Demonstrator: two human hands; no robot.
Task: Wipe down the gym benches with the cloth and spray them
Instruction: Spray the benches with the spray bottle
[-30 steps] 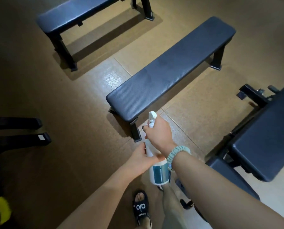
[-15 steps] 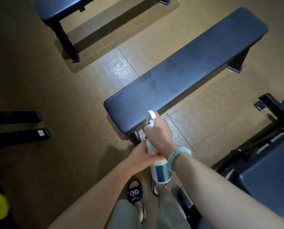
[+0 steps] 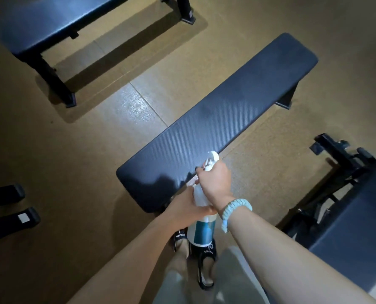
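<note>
A dark padded flat bench [image 3: 222,119] runs diagonally from the near centre to the far right. Just over its near end I hold a white spray bottle [image 3: 201,232] with a teal label. My right hand [image 3: 215,183] grips the bottle's neck and trigger head, whose nozzle points toward the bench. My left hand [image 3: 187,208] grips the bottle's body from the left. No cloth is in view.
A second dark bench [image 3: 51,20] stands at the far left. At the right edge sits an adjustable bench [image 3: 358,216] with a black metal frame. Two black equipment feet [image 3: 11,220] lie on the floor at the left. My sandalled feet are below the bottle.
I have stepped closer to the near end of the diagonal bench. The bottle and both hands now sit right at its edge, the hold unchanged.
</note>
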